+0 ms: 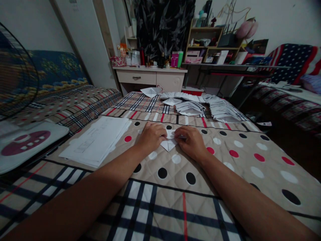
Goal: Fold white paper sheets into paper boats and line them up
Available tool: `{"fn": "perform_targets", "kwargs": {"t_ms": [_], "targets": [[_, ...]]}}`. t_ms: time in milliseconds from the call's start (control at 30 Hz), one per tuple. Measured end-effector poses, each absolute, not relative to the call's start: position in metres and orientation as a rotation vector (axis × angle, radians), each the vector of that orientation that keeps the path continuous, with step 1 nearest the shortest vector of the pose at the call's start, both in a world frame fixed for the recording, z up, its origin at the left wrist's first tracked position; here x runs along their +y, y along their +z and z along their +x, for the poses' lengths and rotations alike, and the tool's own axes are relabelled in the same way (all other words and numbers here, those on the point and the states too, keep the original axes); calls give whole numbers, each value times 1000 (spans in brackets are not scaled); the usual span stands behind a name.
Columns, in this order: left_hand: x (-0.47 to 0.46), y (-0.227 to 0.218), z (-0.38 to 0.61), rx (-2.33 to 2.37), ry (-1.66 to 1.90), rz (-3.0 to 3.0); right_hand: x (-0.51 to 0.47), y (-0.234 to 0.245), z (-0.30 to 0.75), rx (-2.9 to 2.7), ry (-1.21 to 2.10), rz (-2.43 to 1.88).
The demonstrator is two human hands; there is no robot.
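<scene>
In the head view, the bed [173, 167] wears a quilted cover, soft and puckered along its stitching, with bands of navy and white plaid on beige and a middle band of black, white and red dots. On that dotted band, around midway between the bed's left and right edges, lies the paper [169, 145]: white, thin, crisply creased, its lower part narrowing to a point aimed at the near edge. Toward the left edge is a loose stack of flat sheets [97, 137], slightly fanned, the top one marked with faint line drawings (too pale to read). Near the far edge stand rows of folded pieces [223, 110], packed close so that their thin edges make a ribbed texture; one pale, pointed piece [151, 92] lies apart by the far left corner.

The left hand [152, 135] has its fingers curled, its grip closed in a pinch on the paper's left side. The right hand [192, 140] mirrors it from the right, thumb and bent fingers drawn together on the paper, its grip closed too. The two sets of fingertips are near each other, with the paper showing between them.
</scene>
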State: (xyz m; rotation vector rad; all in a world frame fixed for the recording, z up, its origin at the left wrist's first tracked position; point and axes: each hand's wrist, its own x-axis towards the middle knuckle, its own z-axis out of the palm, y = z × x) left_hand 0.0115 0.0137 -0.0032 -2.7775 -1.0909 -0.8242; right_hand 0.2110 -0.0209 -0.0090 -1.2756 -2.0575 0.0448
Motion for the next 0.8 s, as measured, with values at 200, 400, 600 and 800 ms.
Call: {"fn": "perform_targets", "kwargs": {"t_ms": [200, 400, 600, 800], "targets": [[11, -2, 11, -1037, -742, -2782, -24, -6, 211, -2084, 36, -1270], [10, -2, 11, -1019, -665, -2792, -26, -7, 211, -2115, 32, -1296], [6, 5, 10, -1025, -587, -2820, -30, -5, 209, -2127, 10, -1307], [5, 11, 9, -1052, -591, -2837, -31, -3, 207, -2115, 27, -1367]]}}
